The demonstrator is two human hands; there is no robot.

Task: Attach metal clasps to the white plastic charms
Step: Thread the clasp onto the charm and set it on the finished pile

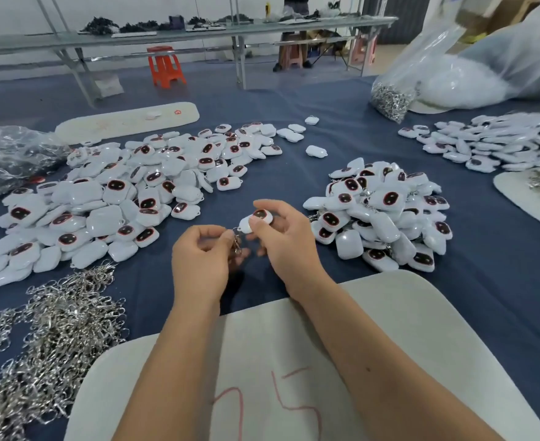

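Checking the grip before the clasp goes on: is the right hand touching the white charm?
Touching. The head view shows the right hand pinching the white charm, thumb over its near face and fingers curled behind it.

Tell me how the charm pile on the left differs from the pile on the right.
The left pile is wider and spread flatter; the right pile is smaller and heaped higher. Metal clasps show among the right pile's charms, while the left pile looks bare of them. Both hold white charms with dark, red-rimmed faces on the blue cloth.
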